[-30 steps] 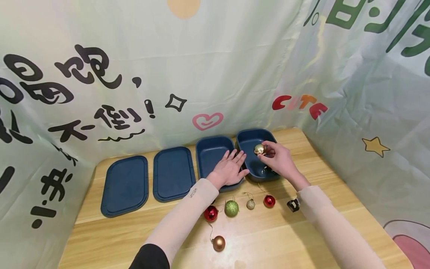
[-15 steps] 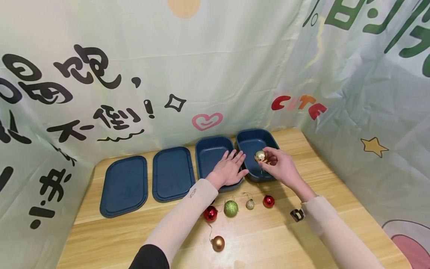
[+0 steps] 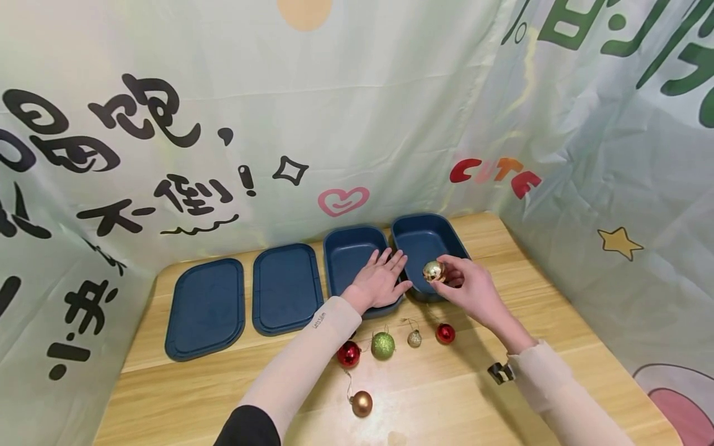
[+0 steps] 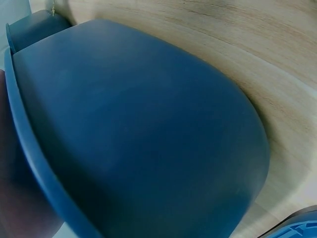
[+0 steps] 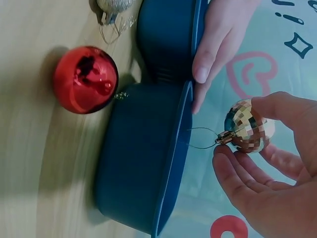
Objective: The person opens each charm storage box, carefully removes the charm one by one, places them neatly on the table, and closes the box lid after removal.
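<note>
My right hand [image 3: 474, 286] pinches a gold faceted Christmas ball [image 3: 433, 271] between thumb and fingers. It hangs over the near part of the right-hand navy box [image 3: 426, 230]. In the right wrist view the gold ball [image 5: 247, 130] shows its cap and wire loop pointing toward the box rim [image 5: 171, 148]. My left hand [image 3: 379, 282], fingers straight and spread, rests across the neighbouring navy box [image 3: 351, 235] at its right side. The left wrist view is mostly filled by that box's outer wall [image 4: 143, 119]. The palm's underside is hidden.
Two navy lids [image 3: 206, 310] lie flat on the left. In front of the boxes are a red ball [image 3: 348, 354], a green glitter ball [image 3: 383, 345], a small silver-gold ball [image 3: 414, 338], another red ball [image 3: 445, 334] and a copper ball [image 3: 362, 404]. A printed cloth [image 3: 390, 124] stands behind.
My right hand has drawn the gold ball toward me, from the middle of the right box to above its near part. The left hand has stayed in place.
</note>
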`<state>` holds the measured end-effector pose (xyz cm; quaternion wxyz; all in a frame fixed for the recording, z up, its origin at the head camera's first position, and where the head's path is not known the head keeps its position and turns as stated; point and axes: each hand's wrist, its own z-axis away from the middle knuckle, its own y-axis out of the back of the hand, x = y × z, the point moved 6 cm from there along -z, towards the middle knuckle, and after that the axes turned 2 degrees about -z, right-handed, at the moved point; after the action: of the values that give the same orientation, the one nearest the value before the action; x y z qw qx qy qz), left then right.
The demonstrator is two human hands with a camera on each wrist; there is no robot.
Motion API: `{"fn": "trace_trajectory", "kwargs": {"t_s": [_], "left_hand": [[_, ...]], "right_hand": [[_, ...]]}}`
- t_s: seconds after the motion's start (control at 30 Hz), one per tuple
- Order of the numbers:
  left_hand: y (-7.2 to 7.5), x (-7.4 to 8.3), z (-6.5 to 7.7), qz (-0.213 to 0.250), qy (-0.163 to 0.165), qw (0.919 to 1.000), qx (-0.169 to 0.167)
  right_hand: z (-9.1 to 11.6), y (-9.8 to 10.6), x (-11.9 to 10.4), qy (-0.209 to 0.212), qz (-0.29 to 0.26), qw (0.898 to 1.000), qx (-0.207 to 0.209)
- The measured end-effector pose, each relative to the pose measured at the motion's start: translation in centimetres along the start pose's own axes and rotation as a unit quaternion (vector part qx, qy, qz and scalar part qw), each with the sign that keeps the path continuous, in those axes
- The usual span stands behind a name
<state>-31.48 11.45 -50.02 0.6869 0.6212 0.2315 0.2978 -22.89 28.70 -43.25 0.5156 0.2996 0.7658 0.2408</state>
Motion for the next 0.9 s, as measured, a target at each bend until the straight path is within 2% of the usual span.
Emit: {"fn": "trace_trajectory", "kwargs": {"t_s": [0.27,0.67,0.9], "left_hand": [[0.1,0.1,-0.1,0.004,-0.002,1.0,0.005],[0.2,-0.1,-0.1,0.016,-0.002,0.9998,0.008],[0.1,-0.1,-0.1,0.023,-0.004,0.9997,0.008]], "right_hand": [[2.0,-0.2,-1.5,0.026,0.009,1.0,0.002],[4.7,-0.8,-3.8,0.08,-0.021,0.997,0.006],[6.3,-1.6,-4.6,0.088,-0.017,0.996,0.0]]}}
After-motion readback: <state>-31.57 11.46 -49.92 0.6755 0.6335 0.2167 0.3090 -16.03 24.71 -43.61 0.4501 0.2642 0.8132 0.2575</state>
